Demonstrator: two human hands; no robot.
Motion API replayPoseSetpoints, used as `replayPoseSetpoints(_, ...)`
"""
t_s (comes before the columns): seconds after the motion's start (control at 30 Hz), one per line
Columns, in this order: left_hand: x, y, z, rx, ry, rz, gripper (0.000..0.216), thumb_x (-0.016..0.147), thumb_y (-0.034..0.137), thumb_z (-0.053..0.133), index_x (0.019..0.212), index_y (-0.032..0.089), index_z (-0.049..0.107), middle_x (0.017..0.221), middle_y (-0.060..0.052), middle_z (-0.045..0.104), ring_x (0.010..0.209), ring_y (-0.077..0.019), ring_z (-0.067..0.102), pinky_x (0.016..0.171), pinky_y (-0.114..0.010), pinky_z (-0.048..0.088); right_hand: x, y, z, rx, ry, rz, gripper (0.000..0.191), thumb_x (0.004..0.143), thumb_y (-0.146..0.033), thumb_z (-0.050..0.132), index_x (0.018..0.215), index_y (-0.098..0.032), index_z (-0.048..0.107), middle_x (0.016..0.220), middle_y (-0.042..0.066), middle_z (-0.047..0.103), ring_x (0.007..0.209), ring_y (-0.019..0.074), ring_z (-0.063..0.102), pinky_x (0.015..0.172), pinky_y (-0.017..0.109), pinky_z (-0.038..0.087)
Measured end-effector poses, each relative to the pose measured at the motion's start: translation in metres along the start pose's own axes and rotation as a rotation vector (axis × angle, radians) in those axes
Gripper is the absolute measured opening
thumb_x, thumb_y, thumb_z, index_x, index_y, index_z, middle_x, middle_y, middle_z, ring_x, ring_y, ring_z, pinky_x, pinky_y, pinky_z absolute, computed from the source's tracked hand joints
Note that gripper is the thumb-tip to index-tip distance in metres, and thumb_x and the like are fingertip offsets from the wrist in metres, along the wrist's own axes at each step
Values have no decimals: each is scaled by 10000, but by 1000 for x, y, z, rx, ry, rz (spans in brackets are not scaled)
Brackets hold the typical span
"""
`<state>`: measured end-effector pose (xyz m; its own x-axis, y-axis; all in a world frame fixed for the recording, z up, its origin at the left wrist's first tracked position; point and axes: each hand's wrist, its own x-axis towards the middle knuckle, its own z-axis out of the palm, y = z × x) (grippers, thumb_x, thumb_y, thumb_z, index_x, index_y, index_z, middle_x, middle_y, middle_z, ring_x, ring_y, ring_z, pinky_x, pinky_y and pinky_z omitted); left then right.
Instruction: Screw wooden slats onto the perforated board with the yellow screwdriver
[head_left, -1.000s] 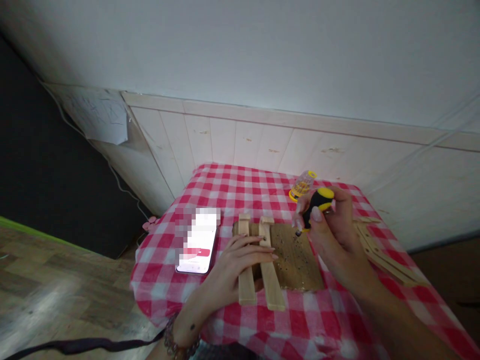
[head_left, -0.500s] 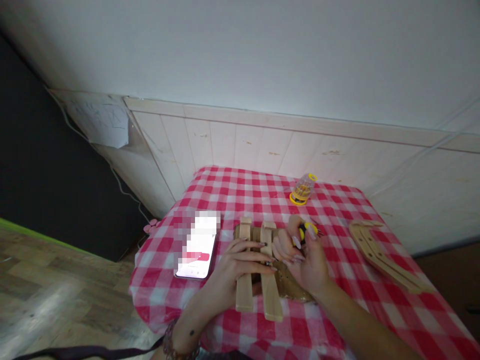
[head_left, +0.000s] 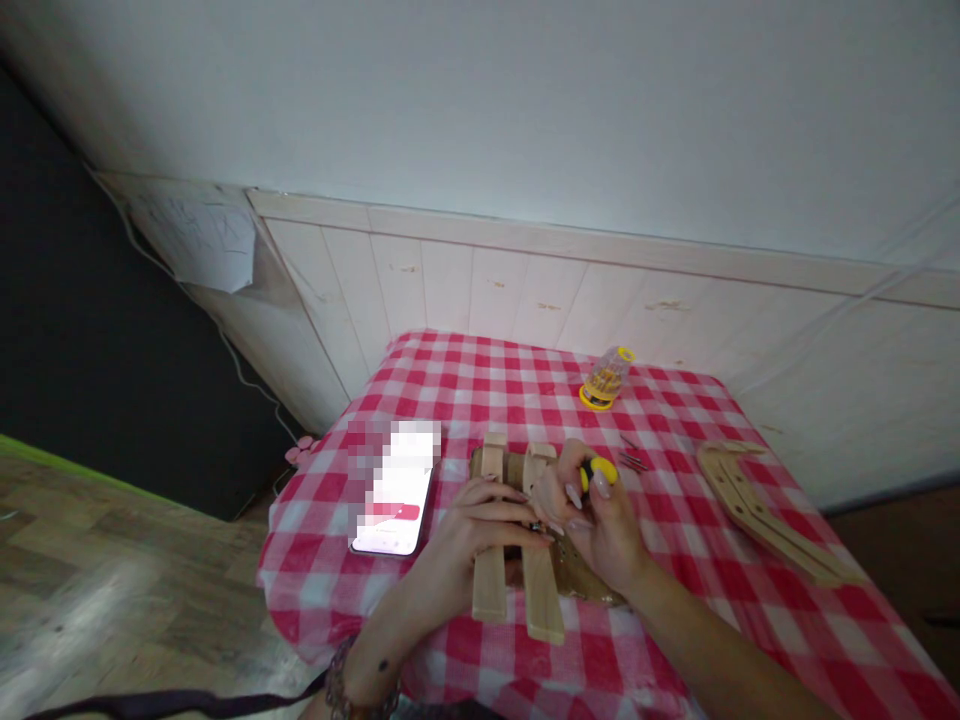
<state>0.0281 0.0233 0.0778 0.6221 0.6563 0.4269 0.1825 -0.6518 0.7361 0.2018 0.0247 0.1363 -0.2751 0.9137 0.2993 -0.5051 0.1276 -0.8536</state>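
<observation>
My left hand (head_left: 480, 525) lies across two pale wooden slats (head_left: 489, 590), its fingers over the top and part of the thumb showing below between them. Under the slats is a brown wooden piece (head_left: 581, 575) with small holes, largely covered by my hands. My right hand (head_left: 600, 525) is closed around a screwdriver with a yellow and black handle (head_left: 602, 470). The handle points up and away, and its tip is hidden by my fingers beside the right slat. Several thin metal bits (head_left: 634, 462) rest on the cloth just beyond that hand.
A lit phone (head_left: 397, 490) lies to the left, partly blurred out. At the back stands a clear bit case with a yellow base (head_left: 596, 404). Curved wooden pieces (head_left: 757, 510) lie on the right. The red-and-white checked tablecloth (head_left: 480, 370) reaches the panelled wall (head_left: 442, 285).
My right hand has shifted slightly left with the screwdriver, and the handle has tilted, showing more of its yellow end. More of the metal bits is visible. My left hand stays in place.
</observation>
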Motion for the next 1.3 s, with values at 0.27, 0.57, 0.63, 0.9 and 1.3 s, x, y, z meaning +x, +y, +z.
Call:
replayPoseSetpoints(0.27,-2,-1,3,-8,26,-6,207,969,366,774,1153,288,827,1202,-70,814,1235,-305,668,1125,-497,456,-1,-4,3,-115,9,84,492,958,-750,494,881,-273,588,590,-42,413,539,177,362,513,306,420)
replayPoseSetpoints(0.57,-3,-1,4,2,17,-37,199,958,320,774,1150,310,824,1187,-50,815,1214,-303,654,1102,-506,459,-10,-3,-13,-346,-42,-50,296,1025,-603,536,1091,-315,527,990,47,668,868,236,678,829,433,587)
replayPoseSetpoints(0.63,-3,-2,4,-4,28,-29,198,949,317,785,1141,294,825,1187,-61,815,1220,-309,655,1104,-508,461,-11,-4,-12,-315,-52,-59,263,1030,-571,555,1093,-321,502,948,27,659,810,215,662,782,397,581)
replayPoseSetpoints(0.9,-7,1,5,-6,54,-33,247,928,284,771,1175,262,769,1215,-91,793,1283,-330,642,1154,-532,442,-2,-7,-6,-358,67,46,551,1012,-732,296,1122,-281,592,704,13,518,650,238,556,604,380,514)
replayPoseSetpoints(1.3,-10,5,3,-115,122,2,159,906,329,782,966,225,678,1170,-98,728,1180,-296,681,1076,-455,520,-4,-6,-28,-340,36,-65,324,1012,-597,543,991,-275,576,882,51,672,833,247,674,746,405,570)
